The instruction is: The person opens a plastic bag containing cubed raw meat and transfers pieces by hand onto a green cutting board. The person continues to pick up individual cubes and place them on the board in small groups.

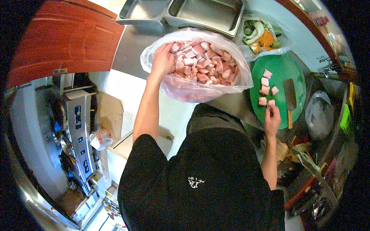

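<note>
A clear plastic bag [242, 68] lies wide open before me, filled with raw, pale pink meat chunks [203, 62]. My left hand [164, 61] reaches over its left rim, fingertips against the meat; whether they grip anything is hidden. On the right, my right hand [272, 118] pinches a meat cube [271, 103] near the front of a round green cutting board [257, 75]. Several other meat cubes [264, 81] lie in a loose line beyond those fingers. A cleaver [289, 93] with a wooden handle rests on the board, to the right of the cubes.
Stacked steel pans [206, 14] stand behind the bag. A plastic bag of vegetable scraps [264, 36] sits beyond the board. Another clear bag [319, 112] is to its right. The steel counter [131, 50] meets a red door [69, 43] at left.
</note>
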A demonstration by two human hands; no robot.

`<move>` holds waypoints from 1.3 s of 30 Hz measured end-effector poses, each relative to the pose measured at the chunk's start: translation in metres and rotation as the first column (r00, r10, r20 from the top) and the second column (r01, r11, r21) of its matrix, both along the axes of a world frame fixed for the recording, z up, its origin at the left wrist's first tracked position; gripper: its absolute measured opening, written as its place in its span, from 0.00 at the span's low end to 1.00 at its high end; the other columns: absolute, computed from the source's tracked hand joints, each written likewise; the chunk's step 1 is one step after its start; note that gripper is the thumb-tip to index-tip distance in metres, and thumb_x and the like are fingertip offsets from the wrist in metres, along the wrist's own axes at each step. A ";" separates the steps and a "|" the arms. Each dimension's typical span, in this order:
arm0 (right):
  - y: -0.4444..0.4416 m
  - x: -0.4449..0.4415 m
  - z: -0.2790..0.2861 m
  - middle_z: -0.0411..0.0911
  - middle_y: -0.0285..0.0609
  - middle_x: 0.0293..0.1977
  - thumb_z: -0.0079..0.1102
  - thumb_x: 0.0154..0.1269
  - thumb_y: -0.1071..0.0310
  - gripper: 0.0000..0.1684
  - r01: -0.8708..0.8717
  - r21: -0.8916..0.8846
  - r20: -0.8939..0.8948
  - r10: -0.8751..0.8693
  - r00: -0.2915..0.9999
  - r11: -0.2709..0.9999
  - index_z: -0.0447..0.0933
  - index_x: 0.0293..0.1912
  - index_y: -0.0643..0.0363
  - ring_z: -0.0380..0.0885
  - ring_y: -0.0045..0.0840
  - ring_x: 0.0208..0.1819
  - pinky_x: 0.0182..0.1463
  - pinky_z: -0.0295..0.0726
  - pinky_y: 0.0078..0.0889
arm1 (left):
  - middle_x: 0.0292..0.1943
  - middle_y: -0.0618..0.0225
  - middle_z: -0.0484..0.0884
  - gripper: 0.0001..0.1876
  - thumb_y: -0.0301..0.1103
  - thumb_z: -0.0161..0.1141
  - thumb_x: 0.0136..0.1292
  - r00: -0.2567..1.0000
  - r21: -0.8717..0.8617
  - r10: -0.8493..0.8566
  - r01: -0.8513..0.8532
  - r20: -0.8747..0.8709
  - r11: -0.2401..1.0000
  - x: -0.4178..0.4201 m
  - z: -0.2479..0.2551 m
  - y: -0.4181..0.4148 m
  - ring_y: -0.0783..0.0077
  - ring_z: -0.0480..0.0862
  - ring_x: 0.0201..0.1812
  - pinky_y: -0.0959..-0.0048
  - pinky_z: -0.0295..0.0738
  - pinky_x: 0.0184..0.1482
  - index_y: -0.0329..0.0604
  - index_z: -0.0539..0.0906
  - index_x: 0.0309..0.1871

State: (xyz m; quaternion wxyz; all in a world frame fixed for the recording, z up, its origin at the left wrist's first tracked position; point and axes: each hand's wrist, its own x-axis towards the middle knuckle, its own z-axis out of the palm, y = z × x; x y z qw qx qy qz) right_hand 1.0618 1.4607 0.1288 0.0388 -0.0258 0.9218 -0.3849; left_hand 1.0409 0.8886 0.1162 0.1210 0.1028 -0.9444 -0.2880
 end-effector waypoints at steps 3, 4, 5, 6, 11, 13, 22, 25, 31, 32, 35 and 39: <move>-0.042 -0.028 0.031 0.85 0.47 0.53 0.64 0.75 0.76 0.13 -0.107 -0.040 -0.092 0.103 0.990 0.993 0.85 0.56 0.62 0.86 0.37 0.54 0.61 0.84 0.35 | 0.73 0.42 0.78 0.27 0.26 0.57 0.72 0.998 -0.098 -0.060 0.061 0.018 0.993 -0.026 -0.015 -0.018 0.39 0.75 0.75 0.51 0.70 0.78 0.41 0.77 0.74; -0.049 -0.034 0.032 0.85 0.47 0.53 0.64 0.75 0.76 0.12 -0.110 -0.070 -0.093 0.103 0.990 0.991 0.85 0.56 0.62 0.86 0.37 0.53 0.60 0.85 0.35 | 0.74 0.42 0.78 0.27 0.25 0.57 0.72 0.996 -0.061 -0.064 0.067 0.056 0.996 -0.041 -0.001 -0.019 0.39 0.75 0.76 0.51 0.69 0.78 0.41 0.77 0.75; -0.056 -0.039 0.032 0.86 0.47 0.53 0.64 0.75 0.76 0.12 -0.114 -0.101 -0.093 0.104 0.990 0.988 0.85 0.55 0.62 0.86 0.37 0.53 0.60 0.85 0.34 | 0.75 0.42 0.77 0.27 0.25 0.57 0.73 0.993 -0.025 -0.068 0.071 0.093 0.997 -0.050 0.010 -0.018 0.39 0.75 0.76 0.52 0.69 0.79 0.42 0.76 0.76; -0.064 -0.043 0.035 0.86 0.47 0.53 0.64 0.75 0.76 0.12 -0.126 -0.133 -0.092 0.114 0.989 0.983 0.85 0.55 0.62 0.87 0.36 0.53 0.60 0.85 0.34 | 0.73 0.42 0.79 0.25 0.25 0.56 0.74 0.997 -0.045 -0.066 0.067 0.028 0.997 -0.050 0.009 -0.020 0.39 0.76 0.75 0.50 0.70 0.77 0.41 0.79 0.73; -0.092 -0.046 0.038 0.86 0.47 0.54 0.66 0.74 0.75 0.13 -0.207 -0.042 -0.158 0.198 0.967 0.977 0.85 0.55 0.63 0.87 0.36 0.52 0.58 0.86 0.33 | 0.68 0.47 0.82 0.24 0.33 0.66 0.69 0.984 -0.088 -0.164 0.171 0.073 0.981 -0.058 0.012 -0.008 0.41 0.80 0.69 0.51 0.74 0.74 0.42 0.84 0.67; -0.104 -0.042 0.041 0.86 0.48 0.54 0.66 0.73 0.75 0.13 -0.224 -0.062 -0.135 0.214 0.967 0.973 0.85 0.55 0.63 0.87 0.36 0.50 0.56 0.86 0.33 | 0.65 0.50 0.83 0.24 0.36 0.69 0.66 0.977 -0.162 -0.202 0.211 0.074 0.964 -0.051 0.022 0.023 0.44 0.82 0.67 0.51 0.74 0.72 0.43 0.86 0.65; -0.100 -0.036 0.030 0.85 0.46 0.55 0.66 0.74 0.76 0.13 -0.212 -0.070 -0.163 0.198 0.967 0.975 0.85 0.56 0.64 0.86 0.31 0.49 0.55 0.85 0.30 | 0.54 0.60 0.91 0.15 0.37 0.69 0.69 0.983 0.051 -0.178 0.176 0.035 0.983 -0.069 -0.016 0.044 0.56 0.88 0.58 0.55 0.82 0.60 0.49 0.91 0.57; -0.092 -0.030 0.032 0.84 0.42 0.53 0.65 0.75 0.77 0.13 -0.144 -0.102 -0.120 0.132 0.984 0.984 0.84 0.57 0.65 0.83 0.24 0.46 0.51 0.83 0.25 | 0.50 0.62 0.94 0.16 0.43 0.64 0.81 0.971 0.732 -0.163 -0.017 0.174 0.681 -0.069 0.010 0.031 0.68 0.92 0.49 0.69 0.85 0.51 0.39 0.90 0.57; -0.078 -0.022 0.028 0.85 0.42 0.54 0.65 0.76 0.76 0.13 -0.129 -0.104 -0.101 0.119 0.988 0.986 0.85 0.58 0.64 0.84 0.24 0.45 0.51 0.83 0.26 | 0.50 0.61 0.94 0.18 0.41 0.63 0.82 0.984 0.796 -0.142 -0.003 0.112 0.605 -0.056 0.006 0.016 0.65 0.92 0.49 0.66 0.84 0.54 0.35 0.89 0.60; -0.080 -0.023 0.026 0.85 0.42 0.54 0.65 0.76 0.76 0.13 -0.135 -0.107 -0.103 0.124 0.987 0.985 0.85 0.58 0.64 0.84 0.24 0.45 0.51 0.83 0.26 | 0.51 0.57 0.93 0.17 0.37 0.67 0.75 0.991 0.357 -0.135 0.118 0.023 0.927 -0.052 0.001 0.012 0.55 0.92 0.51 0.59 0.84 0.58 0.37 0.89 0.60; -0.091 -0.029 0.027 0.86 0.44 0.53 0.67 0.74 0.76 0.13 -0.155 -0.074 -0.141 0.144 0.979 0.985 0.85 0.56 0.63 0.86 0.30 0.46 0.52 0.85 0.31 | 0.55 0.56 0.91 0.17 0.33 0.68 0.67 0.961 -0.115 -0.115 0.088 -0.253 0.989 -0.051 0.012 0.037 0.47 0.87 0.57 0.53 0.80 0.65 0.38 0.89 0.56; -0.143 -0.063 0.045 0.84 0.49 0.60 0.72 0.64 0.72 0.20 -0.369 0.170 -0.306 0.405 0.861 0.914 0.87 0.56 0.57 0.81 0.49 0.64 0.69 0.80 0.46 | 0.60 0.57 0.85 0.17 0.32 0.69 0.59 0.884 -0.259 -0.463 0.433 -0.066 0.863 -0.026 0.027 0.101 0.47 0.78 0.69 0.45 0.70 0.73 0.41 0.88 0.53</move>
